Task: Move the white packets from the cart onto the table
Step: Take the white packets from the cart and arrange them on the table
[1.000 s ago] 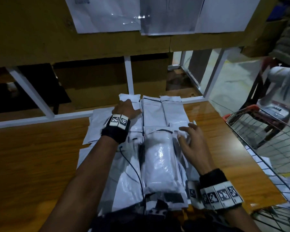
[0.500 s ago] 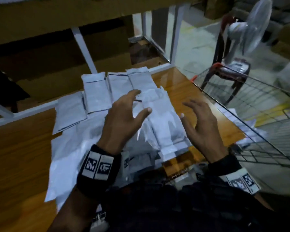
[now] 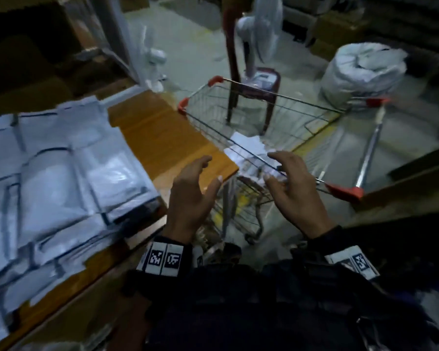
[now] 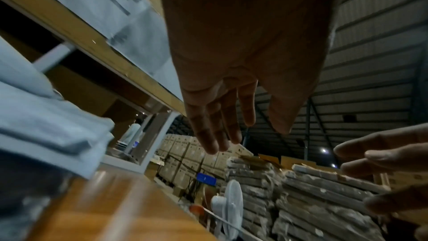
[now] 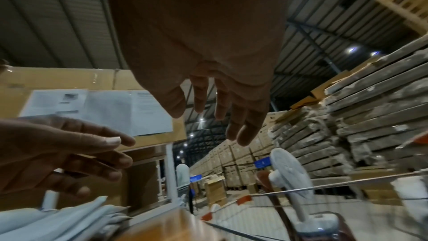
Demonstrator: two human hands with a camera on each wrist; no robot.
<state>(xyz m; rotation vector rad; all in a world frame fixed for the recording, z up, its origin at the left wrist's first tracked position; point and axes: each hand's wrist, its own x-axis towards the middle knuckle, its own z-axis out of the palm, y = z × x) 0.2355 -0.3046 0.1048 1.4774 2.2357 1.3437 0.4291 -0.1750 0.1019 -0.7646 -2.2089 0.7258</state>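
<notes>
Several white packets [image 3: 48, 178] lie stacked on the wooden table [image 3: 157, 138] at the left. A few more white packets [image 3: 249, 148] lie inside the wire cart [image 3: 302, 127] to the right of the table. My left hand [image 3: 198, 183] hovers over the table's right corner, fingers spread and empty. My right hand [image 3: 287, 176] is over the cart's near rim, fingers loosely spread and empty. The wrist views show the left hand [image 4: 234, 120] and the right hand [image 5: 215, 113] both holding nothing.
A dark red stool [image 3: 254, 95] with a white fan [image 3: 261, 34] on it stands behind the cart. A big white sack [image 3: 365, 72] sits on the floor at the far right. Cardboard boxes [image 3: 31, 59] stand behind the table.
Both hands left the packets on the table and swung right toward the cart. The view turned right with them, so the cart now fills the middle.
</notes>
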